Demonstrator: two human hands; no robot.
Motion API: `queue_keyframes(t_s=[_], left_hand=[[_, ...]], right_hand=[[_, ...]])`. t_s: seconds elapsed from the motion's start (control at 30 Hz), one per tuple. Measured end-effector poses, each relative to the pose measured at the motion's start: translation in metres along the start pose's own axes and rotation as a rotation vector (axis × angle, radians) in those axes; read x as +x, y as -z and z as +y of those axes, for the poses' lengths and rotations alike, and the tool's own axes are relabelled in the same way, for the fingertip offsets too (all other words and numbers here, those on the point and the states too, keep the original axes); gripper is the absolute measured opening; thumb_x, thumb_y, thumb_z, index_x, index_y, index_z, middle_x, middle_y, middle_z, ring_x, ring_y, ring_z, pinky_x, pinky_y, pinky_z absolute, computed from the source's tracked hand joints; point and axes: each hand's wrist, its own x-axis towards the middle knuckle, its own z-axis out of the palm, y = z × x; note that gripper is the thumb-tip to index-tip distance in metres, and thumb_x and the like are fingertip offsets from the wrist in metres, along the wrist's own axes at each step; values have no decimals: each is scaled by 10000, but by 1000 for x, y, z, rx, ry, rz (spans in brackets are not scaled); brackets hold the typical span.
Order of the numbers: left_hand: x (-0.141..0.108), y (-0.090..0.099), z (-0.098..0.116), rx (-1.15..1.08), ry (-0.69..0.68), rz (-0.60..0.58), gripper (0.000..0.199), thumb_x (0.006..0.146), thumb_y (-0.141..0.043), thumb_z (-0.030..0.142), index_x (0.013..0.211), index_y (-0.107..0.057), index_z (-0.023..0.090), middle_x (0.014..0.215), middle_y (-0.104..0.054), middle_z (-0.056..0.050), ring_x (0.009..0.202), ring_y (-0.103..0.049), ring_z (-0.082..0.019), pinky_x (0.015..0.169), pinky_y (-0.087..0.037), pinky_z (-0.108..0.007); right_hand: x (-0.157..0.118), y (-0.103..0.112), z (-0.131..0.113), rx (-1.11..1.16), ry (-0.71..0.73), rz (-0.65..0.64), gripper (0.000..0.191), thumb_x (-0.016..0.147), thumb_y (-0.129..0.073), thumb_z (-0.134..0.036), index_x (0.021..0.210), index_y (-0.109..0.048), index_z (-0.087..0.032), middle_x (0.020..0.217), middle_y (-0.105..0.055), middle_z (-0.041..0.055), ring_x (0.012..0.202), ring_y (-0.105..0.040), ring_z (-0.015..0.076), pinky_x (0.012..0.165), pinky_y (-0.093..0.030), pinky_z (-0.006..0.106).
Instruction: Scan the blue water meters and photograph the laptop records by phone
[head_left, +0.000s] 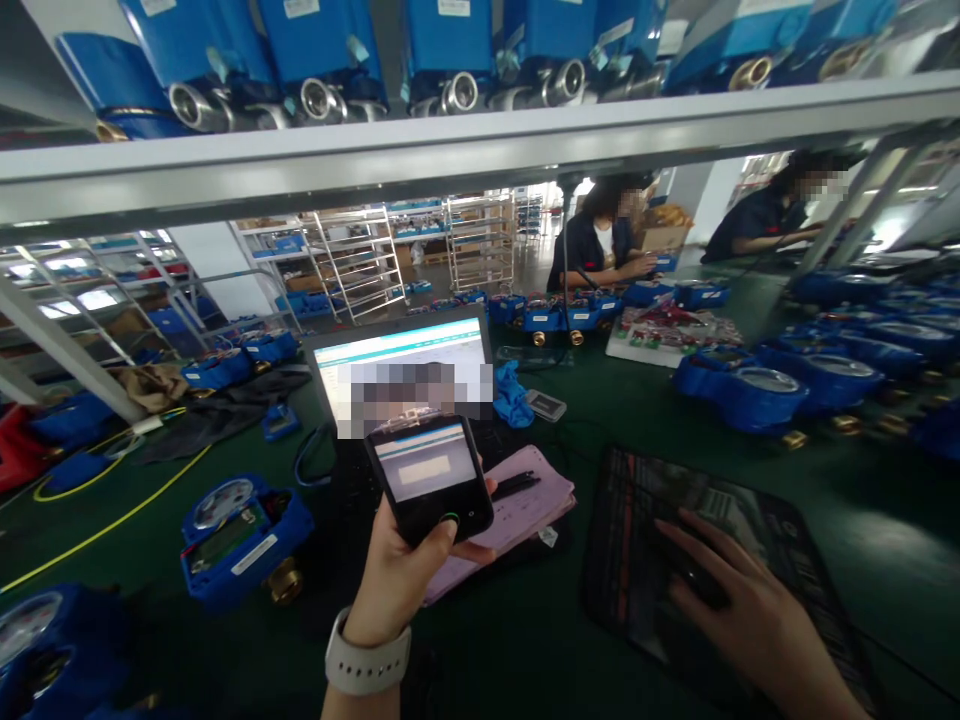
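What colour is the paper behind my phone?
Pink; the paper shows best in the head view.

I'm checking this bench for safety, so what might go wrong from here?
The black smartphone, held by the left hand alone while the right hand rests on a black computer mouse, might slip and hit the open black laptop.
The blue-cased meter with a brass fitting, left of the phone, might get bumped.
The slim black pen on the pink papers might roll off.
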Motion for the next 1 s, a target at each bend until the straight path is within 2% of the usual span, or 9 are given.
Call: queue_keyframes(t_s=[0.07,0.23,0.47,0.67,1.0], left_hand=[[0,1,0,31,0,36,684,778,-768,214,1345,-386,218,1362,-529,-179,1139,-594,-401,541,-621,-323],[-1,0,2,120,-4,78,492,761,-789,242,1186,-552,172,1387,-518,-159,1161,-575,-412,531,-623,-296],[-2,-1,3,106,-30,107,459,754,-801,213,1146,-562,196,1309,-590,-115,1090,-628,-369,517,-619,-290],[-2,2,3,126,-21,134,450,769,-789,228,1180,-608,207,1434,-484,-119,1182,-564,-400,521,-618,-261],[0,4,4,108,-24,112,433,781,-772,198,1180,-605,207,1378,-538,-125,1178,-562,-411,528,-624,-276]], right_hand=[[1,2,-3,3,-9,-8,416,878,-464,-374,1224,-659,-250,1341,-592,78,1127,-629,314,897,-590,491],[3,7,-8,-7,-12,-32,427,869,-472,-347,1243,-650,-245,1348,-585,91,1113,-635,309,864,-604,479],[4,11,-12,-23,1,-22,416,868,-473,-328,1225,-662,-228,1330,-597,106,1100,-643,312,854,-607,474],[3,10,-13,-8,-25,-24,414,853,-488,-324,1217,-667,-244,1335,-598,89,1121,-633,305,878,-599,467],[4,14,-15,-27,12,2,407,862,-478,-316,1202,-677,-213,1301,-611,118,1077,-653,306,824,-619,458]])
